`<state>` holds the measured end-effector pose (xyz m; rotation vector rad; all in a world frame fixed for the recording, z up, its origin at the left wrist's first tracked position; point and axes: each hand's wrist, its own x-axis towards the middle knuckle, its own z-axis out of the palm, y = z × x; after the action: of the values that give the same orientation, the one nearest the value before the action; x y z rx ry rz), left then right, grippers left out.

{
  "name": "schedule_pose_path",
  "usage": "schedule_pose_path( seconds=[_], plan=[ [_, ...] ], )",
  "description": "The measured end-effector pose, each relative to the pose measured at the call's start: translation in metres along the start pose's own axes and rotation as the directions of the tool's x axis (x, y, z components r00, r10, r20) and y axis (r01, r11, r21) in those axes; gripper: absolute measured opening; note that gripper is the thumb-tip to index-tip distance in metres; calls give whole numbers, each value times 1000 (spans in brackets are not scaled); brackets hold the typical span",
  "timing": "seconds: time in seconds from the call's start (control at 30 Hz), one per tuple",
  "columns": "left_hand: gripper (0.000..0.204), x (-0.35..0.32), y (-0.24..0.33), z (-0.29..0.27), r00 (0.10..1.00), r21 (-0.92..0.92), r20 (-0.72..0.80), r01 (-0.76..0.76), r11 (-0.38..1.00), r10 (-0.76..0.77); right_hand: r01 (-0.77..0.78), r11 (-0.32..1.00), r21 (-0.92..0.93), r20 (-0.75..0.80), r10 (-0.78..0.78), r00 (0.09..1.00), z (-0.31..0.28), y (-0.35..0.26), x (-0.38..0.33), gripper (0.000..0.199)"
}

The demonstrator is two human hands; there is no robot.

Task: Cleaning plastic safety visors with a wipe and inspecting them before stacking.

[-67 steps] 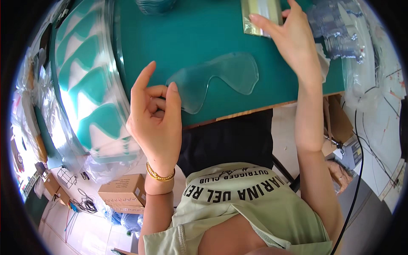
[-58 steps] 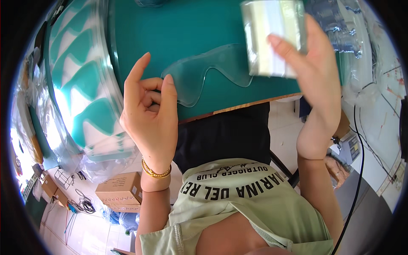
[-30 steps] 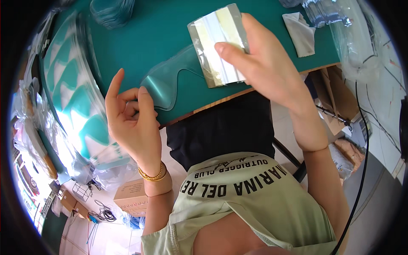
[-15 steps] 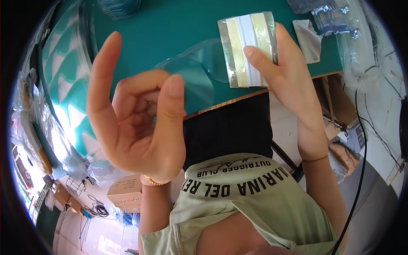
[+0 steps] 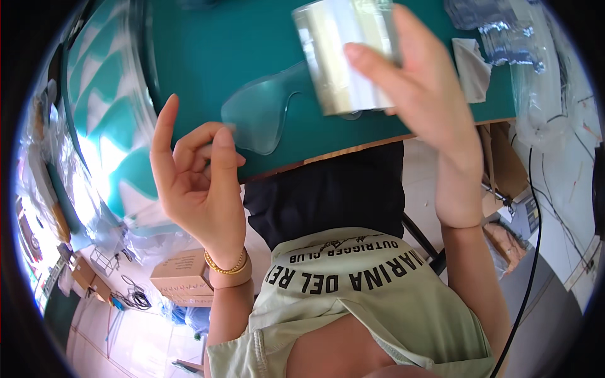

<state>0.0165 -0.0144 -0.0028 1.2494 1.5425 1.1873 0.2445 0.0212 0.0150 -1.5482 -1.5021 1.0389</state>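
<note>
My right hand (image 5: 419,94) grips a flat, roughly square pad (image 5: 343,63) with white, pale yellow and silvery stripes, its thumb across the face. Motion blurs the pad, which stands over the table's front part. At the left, my left hand (image 5: 201,176) has its thumb and a curled finger closed at the left edge of a clear plastic goggle-shaped lens (image 5: 255,120). Another finger of that hand points up, away from the lens. The pad hides the right part of the lens, apart from a small bit of edge below it.
A green table (image 5: 208,57) has a wooden front edge. Glossy film-covered sheets (image 5: 107,120) stand at the left. A light cloth (image 5: 471,69) and plastic-wrapped items (image 5: 504,38) lie at the right. A carton (image 5: 183,274) sits on the floor; a black cable (image 5: 532,264) hangs at the right.
My left hand has moved left and slightly down in the picture, and the lens has shifted left with it. My right hand has carried the pad up and left, tilting it slightly.
</note>
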Motion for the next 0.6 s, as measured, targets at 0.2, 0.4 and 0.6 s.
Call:
schedule_pose_path(
  seconds=[0.2, 0.4, 0.6],
  plan=[
    [55, -2, -2, -4, 999, -25, 26, 23, 999, -23, -147, 964, -223, 106, 174, 979, -4, -26, 10, 29],
    [55, -2, -4, -3, 998, -15, 44, 49, 999, -48, 139, 935, -326, 203, -74, 976, 37, -15, 17, 31],
    [55, -2, -3, -8, 997, -23, 56, 46, 999, -45, -186, 978, -92, 164, 200, 966, 6, -44, 31, 31]
  ],
)
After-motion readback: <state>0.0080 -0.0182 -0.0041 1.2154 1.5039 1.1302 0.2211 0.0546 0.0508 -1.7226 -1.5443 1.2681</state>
